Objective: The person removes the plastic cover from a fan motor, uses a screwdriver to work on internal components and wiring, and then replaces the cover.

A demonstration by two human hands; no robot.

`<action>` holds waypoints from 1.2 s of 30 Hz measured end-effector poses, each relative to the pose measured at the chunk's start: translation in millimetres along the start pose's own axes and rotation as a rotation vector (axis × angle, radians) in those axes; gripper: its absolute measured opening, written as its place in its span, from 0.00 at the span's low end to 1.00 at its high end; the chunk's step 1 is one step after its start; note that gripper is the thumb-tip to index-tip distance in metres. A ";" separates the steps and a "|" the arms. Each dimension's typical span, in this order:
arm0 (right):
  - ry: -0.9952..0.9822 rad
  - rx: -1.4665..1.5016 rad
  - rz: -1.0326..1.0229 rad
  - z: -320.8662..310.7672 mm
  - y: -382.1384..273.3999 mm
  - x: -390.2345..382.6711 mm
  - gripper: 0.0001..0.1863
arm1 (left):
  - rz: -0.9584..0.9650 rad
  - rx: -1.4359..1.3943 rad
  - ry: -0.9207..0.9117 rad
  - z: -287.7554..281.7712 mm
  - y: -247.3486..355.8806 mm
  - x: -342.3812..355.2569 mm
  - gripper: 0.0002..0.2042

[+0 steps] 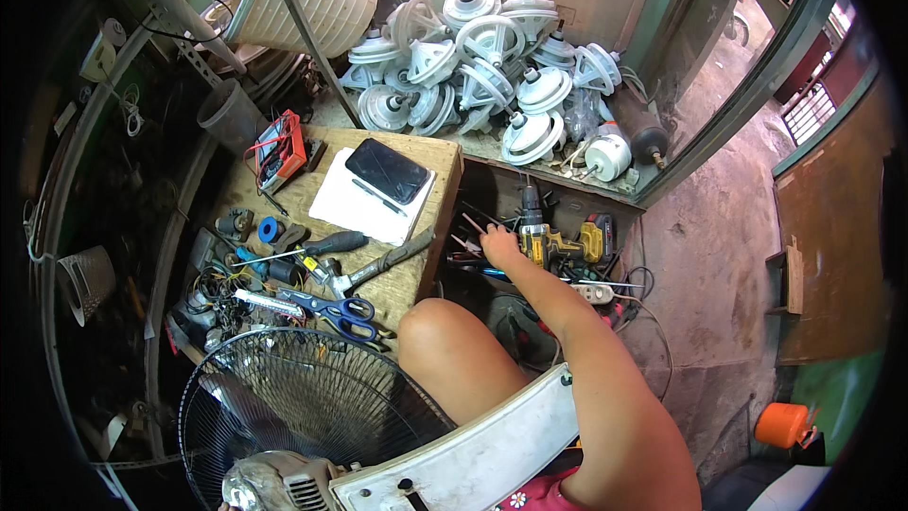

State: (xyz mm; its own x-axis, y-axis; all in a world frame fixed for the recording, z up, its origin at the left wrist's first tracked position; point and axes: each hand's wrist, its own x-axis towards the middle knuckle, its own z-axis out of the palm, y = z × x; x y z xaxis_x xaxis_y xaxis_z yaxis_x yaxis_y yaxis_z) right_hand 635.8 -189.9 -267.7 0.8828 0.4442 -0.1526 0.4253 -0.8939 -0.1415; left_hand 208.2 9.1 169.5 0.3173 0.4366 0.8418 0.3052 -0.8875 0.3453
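Note:
My right hand (500, 246) reaches into a dark open tool tray (452, 191) beside the workbench. Its fingers are drawn together at a thin pale stick-like piece (473, 223) among the tools, whose kind I cannot make out. Close to its right lies a yellow and black cordless drill (558, 244) with its chuck pointing away. My left hand is out of sight. Across my lap lies an electric fan, its round wire guard (317, 407) at the lower left, its dirty motor (274, 483) below, and a long white panel (468, 440) stretching right beneath my right arm.
The wooden workbench (430, 156) carries a phone (386, 170) on paper, an orange multimeter (281, 149), a hammer (383, 263), blue scissors (345, 312) and tangled wires. White pulley-like wheels (487, 38) pile up behind. A power strip (594, 294) with a cord sits right of the tray.

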 end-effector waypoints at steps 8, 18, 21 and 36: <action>-0.202 0.083 -0.100 -13.0 2.8 7.9 0.17 | -0.020 -0.034 0.050 0.5 -2.8 1.2 0.08; -0.211 -0.100 -0.106 -12.6 -7.7 2.9 0.13 | -0.102 0.027 0.004 -10.4 -14.4 -7.2 0.08; -0.250 -0.044 -0.154 -18.7 -2.6 3.0 0.16 | -0.124 0.013 0.007 -11.9 -20.5 -10.0 0.09; -0.023 0.565 -0.093 -60.1 -1.6 -31.3 0.15 | -0.134 -0.039 -0.034 -8.5 -2.6 -2.6 0.06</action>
State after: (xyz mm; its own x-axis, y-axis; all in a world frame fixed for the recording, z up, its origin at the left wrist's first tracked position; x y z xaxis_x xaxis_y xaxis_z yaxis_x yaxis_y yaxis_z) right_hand 619.5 -206.0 -203.9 0.8395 0.5265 -0.1346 0.3231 -0.6827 -0.6554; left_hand 198.9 9.0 169.9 0.3066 0.5560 0.7726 0.3118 -0.8256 0.4703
